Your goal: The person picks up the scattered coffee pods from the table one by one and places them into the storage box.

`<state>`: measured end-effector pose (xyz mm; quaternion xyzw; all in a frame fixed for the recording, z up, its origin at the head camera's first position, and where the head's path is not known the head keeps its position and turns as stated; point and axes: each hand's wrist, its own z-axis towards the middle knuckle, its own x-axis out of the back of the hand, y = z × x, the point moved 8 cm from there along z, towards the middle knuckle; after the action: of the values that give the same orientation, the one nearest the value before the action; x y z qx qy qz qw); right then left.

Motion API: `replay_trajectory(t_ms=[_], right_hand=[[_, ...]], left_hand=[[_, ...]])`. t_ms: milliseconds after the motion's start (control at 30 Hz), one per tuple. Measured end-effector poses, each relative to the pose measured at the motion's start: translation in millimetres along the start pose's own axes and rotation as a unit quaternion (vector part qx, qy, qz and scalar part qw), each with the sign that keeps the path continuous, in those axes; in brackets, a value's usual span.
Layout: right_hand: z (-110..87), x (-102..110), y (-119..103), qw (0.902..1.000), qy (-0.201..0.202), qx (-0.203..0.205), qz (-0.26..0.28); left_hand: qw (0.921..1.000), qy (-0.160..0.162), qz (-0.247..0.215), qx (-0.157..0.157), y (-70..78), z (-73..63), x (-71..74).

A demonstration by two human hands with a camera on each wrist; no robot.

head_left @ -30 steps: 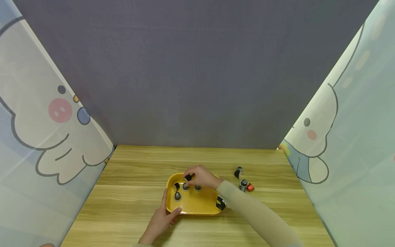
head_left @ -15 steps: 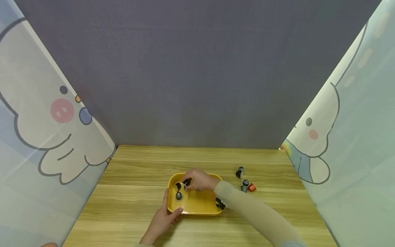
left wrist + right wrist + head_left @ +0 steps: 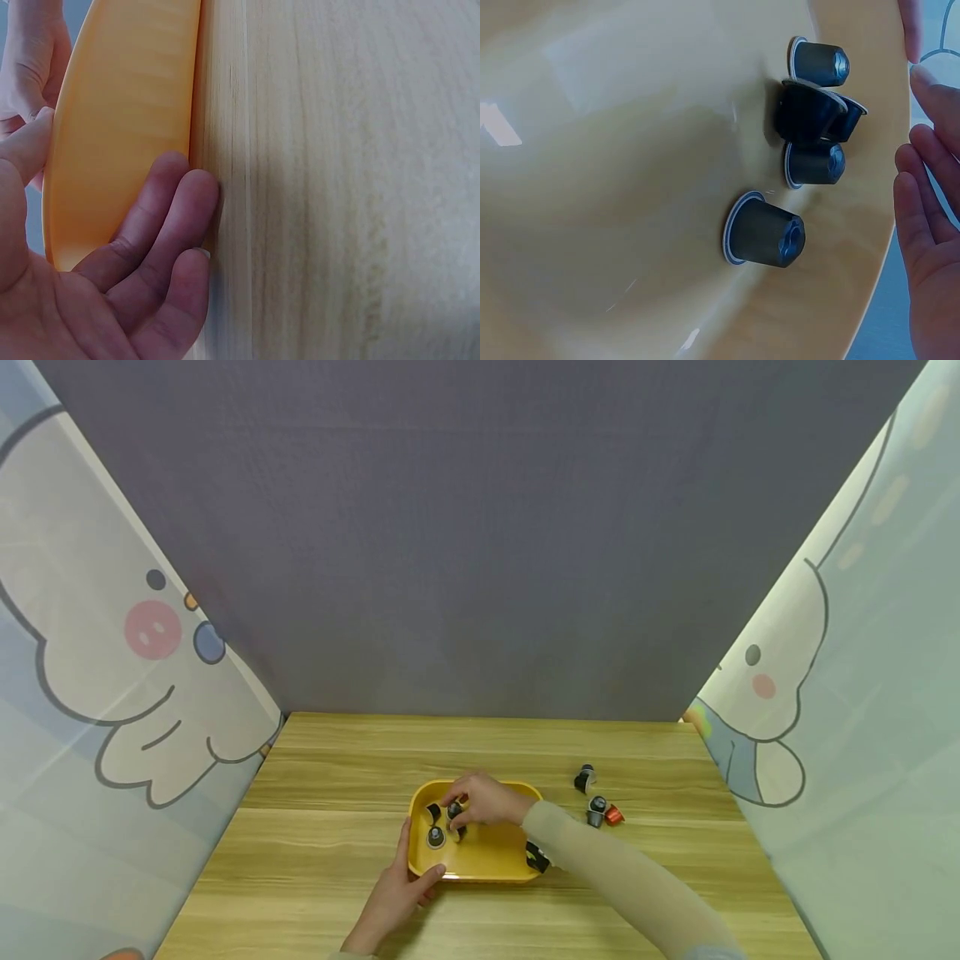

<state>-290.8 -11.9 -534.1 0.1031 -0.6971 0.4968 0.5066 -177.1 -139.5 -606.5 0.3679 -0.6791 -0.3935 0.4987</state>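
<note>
A yellow tray [image 3: 487, 856] lies on the wooden table. My left hand [image 3: 393, 889] grips its front left corner; in the left wrist view its thumb [image 3: 30, 146] is on the rim and other fingers lie along the outer wall. My right hand [image 3: 487, 797] is over the tray, thumb and fingers parted around coffee capsules and holding none. In the right wrist view three dark grey capsules stand upright, the nearest grey capsule [image 3: 767, 234] apart from the others. Two black capsules lie tilted, one black capsule [image 3: 806, 112] overlapping the other. My right hand hides part of the tray in the head view.
Right of the tray lie more capsules: a black capsule [image 3: 582, 781], a dark grey capsule [image 3: 596, 810] and a red capsule [image 3: 614, 815]. A black object [image 3: 537, 857] with a yellow-green mark shows beside the right sleeve. A grey wall [image 3: 480, 543] stands behind the table [image 3: 337, 777].
My right hand has lowered a black capsule into the tray among the grey ones, and its fingers have parted from it. My left hand keeps its grip on the tray.
</note>
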Motion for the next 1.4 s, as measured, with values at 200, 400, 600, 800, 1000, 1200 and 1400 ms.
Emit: replay_trajectory(t_ms=[200, 400, 600, 800, 1000, 1200, 1400], right_hand=[[-0.8, 2, 2, 0.9993, 0.01, -0.013, 0.033], [-3.7, 9, -1, 0.9974, 0.026, 0.005, 0.066], [-7.1, 16, -3, 0.9941, 0.038, 0.007, 0.101], [-13.2, 21, -1, 0.992, 0.045, 0.001, 0.118], [-29.9, 30, -2, 0.9884, 0.049, -0.007, 0.144], [-53.7, 37, 7, 0.9866, 0.068, -0.023, 0.147], [-79.1, 47, 21, 0.9831, 0.091, -0.027, 0.156]], left_hand=[[0.9999, 0.003, 0.01, 0.004, -0.7, 0.5, 0.3], [0.9998, 0.003, 0.016, 0.006, -1.5, 0.5, 1.0], [0.9999, 0.0, 0.014, 0.005, -2.6, 0.5, 0.7], [0.9998, 0.002, 0.018, 0.008, -3.8, 0.9, 1.0], [0.9999, 0.003, 0.014, 0.008, -3.2, 1.3, 0.4], [0.9998, 0.005, 0.014, 0.01, -3.2, -0.2, -0.3], [0.9996, 0.016, 0.022, 0.009, -1.7, -0.6, 0.9]])
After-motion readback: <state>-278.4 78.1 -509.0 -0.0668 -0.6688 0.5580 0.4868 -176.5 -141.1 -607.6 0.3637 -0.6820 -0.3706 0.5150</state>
